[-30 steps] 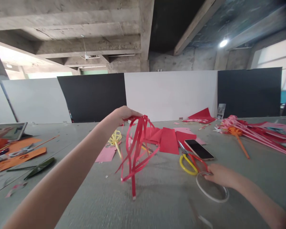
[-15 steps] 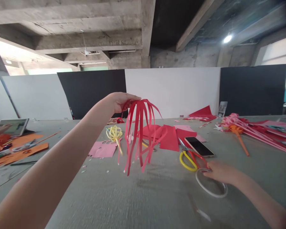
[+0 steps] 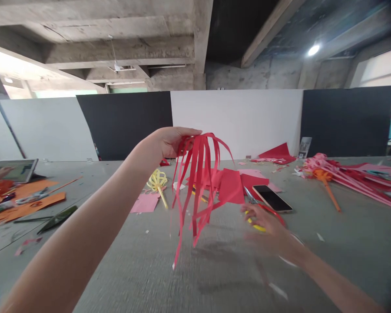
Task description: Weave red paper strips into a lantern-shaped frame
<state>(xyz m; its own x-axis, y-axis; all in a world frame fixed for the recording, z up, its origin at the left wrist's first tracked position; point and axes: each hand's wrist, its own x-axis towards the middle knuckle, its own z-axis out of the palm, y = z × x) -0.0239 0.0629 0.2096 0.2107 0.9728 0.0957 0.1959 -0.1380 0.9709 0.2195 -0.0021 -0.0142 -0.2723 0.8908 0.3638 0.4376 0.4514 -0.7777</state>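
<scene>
My left hand point(image 3: 179, 141) is closed on a bunch of red paper strips point(image 3: 200, 169), pinching it near the top. The strips hang down over the table in a loose, tassel-like fan. My right hand point(image 3: 267, 228), smeared by motion, hovers to the right of the strips with thumb and fingers apart and nothing seen between them. Behind its fingers are scissors point(image 3: 256, 226) with one yellow and one red handle loop, partly hidden. Beneath the right wrist, a white ring like a tape roll point(image 3: 289, 261) is mostly covered.
A phone point(image 3: 272, 198) lies beside the scissors, near red paper sheets point(image 3: 230, 187). A yellow paper-loop piece on a stick point(image 3: 157, 181) rests on pink paper point(image 3: 145, 203). Orange paper point(image 3: 48, 202) and a tablet point(image 3: 14, 169) are at left; pink streamers point(image 3: 322, 163) at right. Panels point(image 3: 236, 121) stand behind.
My left hand has shifted slightly right with the red strips, which swing. My right hand has left the white ring and moved left and up, in front of the scissors.
</scene>
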